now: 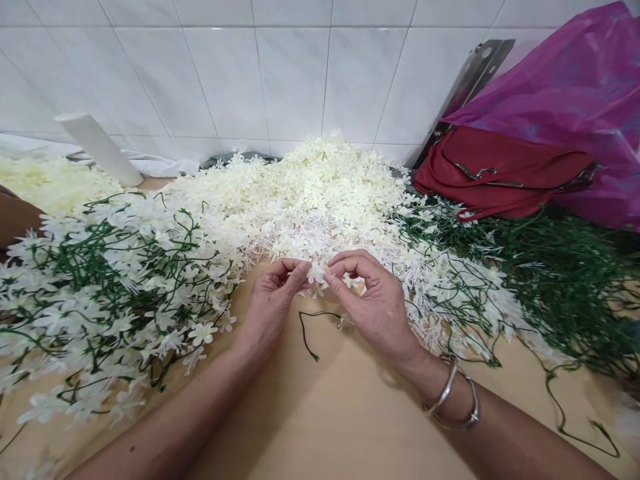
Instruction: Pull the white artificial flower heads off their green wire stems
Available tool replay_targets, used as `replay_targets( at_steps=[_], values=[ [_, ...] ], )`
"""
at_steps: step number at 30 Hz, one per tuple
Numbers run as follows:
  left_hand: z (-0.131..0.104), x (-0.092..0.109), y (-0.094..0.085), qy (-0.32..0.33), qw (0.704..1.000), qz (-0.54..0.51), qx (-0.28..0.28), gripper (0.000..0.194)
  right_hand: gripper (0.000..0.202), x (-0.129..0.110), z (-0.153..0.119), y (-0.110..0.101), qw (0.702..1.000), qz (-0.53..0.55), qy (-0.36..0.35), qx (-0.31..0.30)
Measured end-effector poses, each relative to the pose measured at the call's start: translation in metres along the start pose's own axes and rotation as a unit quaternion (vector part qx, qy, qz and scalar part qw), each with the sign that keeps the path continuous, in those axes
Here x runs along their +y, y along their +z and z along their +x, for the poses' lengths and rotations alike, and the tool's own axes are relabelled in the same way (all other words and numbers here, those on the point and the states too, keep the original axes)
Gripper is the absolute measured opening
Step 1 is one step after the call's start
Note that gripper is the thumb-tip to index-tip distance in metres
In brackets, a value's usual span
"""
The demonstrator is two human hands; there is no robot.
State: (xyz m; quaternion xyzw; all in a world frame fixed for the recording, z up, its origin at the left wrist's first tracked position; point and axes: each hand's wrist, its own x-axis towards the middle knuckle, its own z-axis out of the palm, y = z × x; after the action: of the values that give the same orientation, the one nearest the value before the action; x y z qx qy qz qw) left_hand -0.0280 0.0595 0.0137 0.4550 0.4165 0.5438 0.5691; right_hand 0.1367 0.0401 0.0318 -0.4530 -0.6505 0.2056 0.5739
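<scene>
Between my two hands is a small white artificial flower (315, 272), pinched by the fingertips from both sides. My left hand (274, 297) is closed, thumb and forefinger at the flower's left edge. From the right, my right hand (374, 300) grips it between thumb and forefinger; two silver bangles circle that wrist. Below the hands a bent green plastic stem (303, 327) runs toward the right hand; whether that hand holds it is hidden. A heap of loose cream-white blossoms (320, 180) rises just behind the fingers.
Stemmed white flowers (115, 280) pile up at left. Bare green stems (560, 287) heap at right, below a red handbag (505, 170) and a purple plastic bag (565, 93). A white roll (103, 150) leans near the tiled wall (295, 73). The tabletop (300, 420) is tan.
</scene>
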Motion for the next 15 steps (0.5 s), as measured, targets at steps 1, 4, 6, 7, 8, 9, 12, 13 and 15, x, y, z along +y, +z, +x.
replay_targets(
  at_steps=[1, 4, 6, 7, 8, 9, 12, 13, 15],
  values=[
    [0.0, 0.0006, -0.0006, 0.004, 1.0, 0.011, 0.01, 0.027, 0.014, -0.0003, 0.0006, -0.0007, 1.0, -0.006, 0.001, 0.009],
    [-0.0003, 0.0032, -0.0013, 0.021, 0.998, 0.044, 0.042, 0.029, 0.014, -0.0021, 0.0012, -0.0014, 1.0, -0.011, 0.007, 0.023],
    [-0.0015, 0.0054, -0.0003, 0.034, 0.997, 0.06, 0.043, 0.028, 0.014, -0.0035, -0.0004, 0.0004, 1.0, 0.002, 0.004, 0.014],
    [-0.0024, 0.0063, 0.0006, 0.041, 0.996, 0.064, 0.038, 0.028, 0.014, -0.0037, -0.0016, 0.0019, 1.0, 0.009, 0.002, 0.008],
    [-0.0035, 0.007, 0.0018, 0.048, 0.996, 0.066, 0.03, 0.028, 0.014, -0.0035, -0.0029, 0.0034, 1.0, 0.014, 0.0, 0.001],
    [-0.0047, 0.0074, 0.0031, 0.053, 0.996, 0.065, 0.021, 0.028, 0.015, -0.0028, -0.0042, 0.0047, 1.0, 0.015, -0.001, -0.005],
    [-0.0075, 0.007, 0.0063, 0.055, 0.997, 0.055, 0.001, 0.027, 0.015, 0.0017, -0.0064, 0.0063, 1.0, 0.005, -0.003, -0.01],
    [-0.008, 0.0065, 0.0069, 0.052, 0.997, 0.052, 0.0, 0.026, 0.015, 0.0033, -0.0065, 0.0059, 1.0, -0.003, -0.005, -0.009],
    [-0.0081, 0.0052, 0.0072, 0.043, 0.998, 0.05, 0.002, 0.026, 0.015, 0.0058, -0.0062, 0.0046, 1.0, -0.019, -0.013, -0.006]
  ],
)
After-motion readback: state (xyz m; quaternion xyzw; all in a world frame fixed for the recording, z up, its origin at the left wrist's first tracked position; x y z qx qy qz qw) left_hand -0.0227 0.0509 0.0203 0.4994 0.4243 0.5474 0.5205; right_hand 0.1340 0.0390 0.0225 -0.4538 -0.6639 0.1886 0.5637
